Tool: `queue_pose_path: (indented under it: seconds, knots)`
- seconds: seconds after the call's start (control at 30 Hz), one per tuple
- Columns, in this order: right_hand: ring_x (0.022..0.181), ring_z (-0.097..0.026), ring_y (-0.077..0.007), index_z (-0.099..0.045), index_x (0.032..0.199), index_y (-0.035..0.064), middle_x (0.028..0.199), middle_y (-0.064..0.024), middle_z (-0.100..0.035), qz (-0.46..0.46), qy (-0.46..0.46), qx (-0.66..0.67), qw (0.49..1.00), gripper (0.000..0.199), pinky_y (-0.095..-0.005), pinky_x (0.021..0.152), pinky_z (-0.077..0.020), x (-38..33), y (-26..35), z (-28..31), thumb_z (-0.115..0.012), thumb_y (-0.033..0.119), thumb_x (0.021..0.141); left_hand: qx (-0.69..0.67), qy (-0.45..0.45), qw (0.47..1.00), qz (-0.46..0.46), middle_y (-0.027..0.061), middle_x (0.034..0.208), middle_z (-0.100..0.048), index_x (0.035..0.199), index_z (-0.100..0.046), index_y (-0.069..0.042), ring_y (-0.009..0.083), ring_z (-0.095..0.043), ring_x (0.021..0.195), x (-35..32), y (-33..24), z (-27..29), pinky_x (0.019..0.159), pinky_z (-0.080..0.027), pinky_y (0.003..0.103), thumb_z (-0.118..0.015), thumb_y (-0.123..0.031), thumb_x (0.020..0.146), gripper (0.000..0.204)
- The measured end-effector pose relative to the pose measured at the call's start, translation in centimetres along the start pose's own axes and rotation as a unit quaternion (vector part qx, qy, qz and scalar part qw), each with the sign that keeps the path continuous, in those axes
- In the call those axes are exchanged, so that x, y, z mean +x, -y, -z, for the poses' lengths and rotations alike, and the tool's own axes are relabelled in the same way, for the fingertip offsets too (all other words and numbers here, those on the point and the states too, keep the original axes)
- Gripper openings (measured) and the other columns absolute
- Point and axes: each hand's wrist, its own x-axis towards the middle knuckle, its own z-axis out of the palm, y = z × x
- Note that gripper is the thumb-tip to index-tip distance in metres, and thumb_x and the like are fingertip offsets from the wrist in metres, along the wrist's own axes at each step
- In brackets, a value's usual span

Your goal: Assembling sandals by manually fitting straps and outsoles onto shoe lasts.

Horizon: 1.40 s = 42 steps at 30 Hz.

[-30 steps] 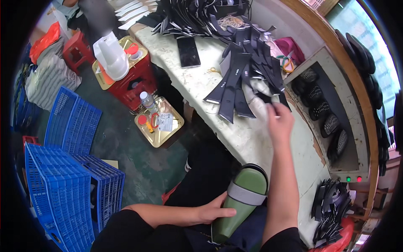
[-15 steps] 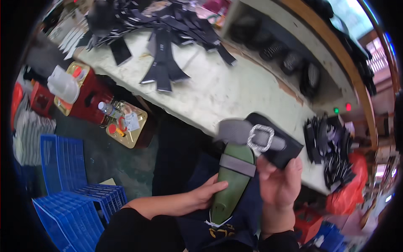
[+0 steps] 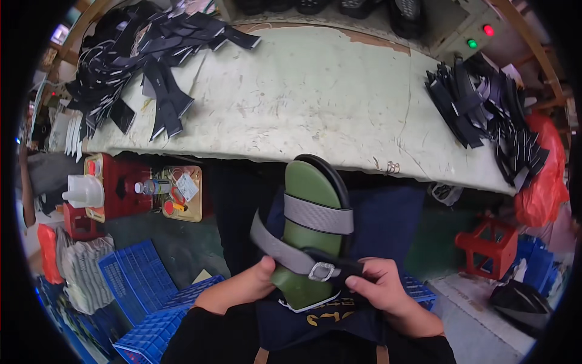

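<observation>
A green shoe last (image 3: 312,239) lies over my lap with its rounded toe away from me. Around its front part runs a grey strap (image 3: 318,216), and a black edge shows along its right side. My left hand (image 3: 251,282) is closed on the last near its heel end, thumb beside the grey material, other fingers hidden. Over the rear of the last crosses a second grey strap (image 3: 282,252) with a square sparkling buckle (image 3: 321,271); its left end curls up loose. My right hand (image 3: 382,285) pinches this buckle strap's black end between thumb and fingers.
A pale worktable (image 3: 303,97) stands ahead. Dark strap pieces (image 3: 163,91) are heaped at its left, with another pile (image 3: 479,103) at its right. Blue crates (image 3: 145,279) sit low on the left, a red stool (image 3: 488,246) on the right. A bottle (image 3: 151,186) rests on a tin.
My view has swung to face the table squarely. The buckle strap has come down from beyond the toe to lie across the rear of the last, and my right hand now pinches its end.
</observation>
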Motion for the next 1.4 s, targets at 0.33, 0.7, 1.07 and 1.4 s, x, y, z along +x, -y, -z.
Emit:
queue_pose_path:
  seconds: [0.33,0.7,1.07,1.4]
  knots:
    - [0.083,-0.054,-0.0185,-0.061,0.094,-0.0008,0.097,-0.0092,-0.053,0.144,0.122,-0.110,0.976,0.022,-0.0310,0.072,-0.0436,0.1,-0.7,-0.4,-0.053,0.018,0.103,-0.105,-0.020,0.992,-0.070,0.0203,0.150,-0.043,0.157,-0.023,-0.001,0.0350,-0.052,0.131,2.6,-0.5,0.3,0.109,-0.045,0.048,-0.070,-0.055,0.067,0.115]
    - [0.074,-0.052,-0.0243,-0.053,0.083,0.0022,0.079,-0.0096,-0.050,0.082,0.172,-0.142,0.971,0.026,-0.0359,0.067,-0.0435,1.5,0.0,-0.5,-0.056,0.019,0.102,-0.178,-0.026,0.977,-0.115,0.0146,0.114,-0.057,0.159,-0.026,-0.011,0.0331,-0.060,0.107,3.8,1.3,0.5,0.098,-0.051,0.050,-0.069,-0.058,0.062,0.116]
    - [0.065,-0.049,-0.0191,-0.049,0.081,0.0024,0.072,-0.0063,-0.047,0.042,0.175,-0.015,0.984,0.030,-0.0329,0.062,-0.0422,2.0,-0.7,-0.2,-0.058,0.021,0.103,-0.132,-0.016,0.986,-0.102,0.0144,0.101,-0.061,0.155,-0.037,-0.011,0.0345,-0.061,0.100,4.2,1.3,1.0,0.091,-0.049,0.047,-0.067,-0.081,0.058,0.123]
    - [0.062,-0.046,-0.0103,-0.054,0.078,0.0033,0.068,-0.0004,-0.049,-0.071,0.244,0.083,0.964,0.035,-0.0292,0.059,-0.0393,2.2,-1.1,0.5,-0.061,0.026,0.103,-0.057,0.043,0.986,-0.149,0.0143,0.098,-0.062,0.151,-0.043,-0.011,0.0348,-0.061,0.105,4.7,1.9,1.7,0.105,-0.041,0.053,-0.062,-0.090,0.061,0.121]
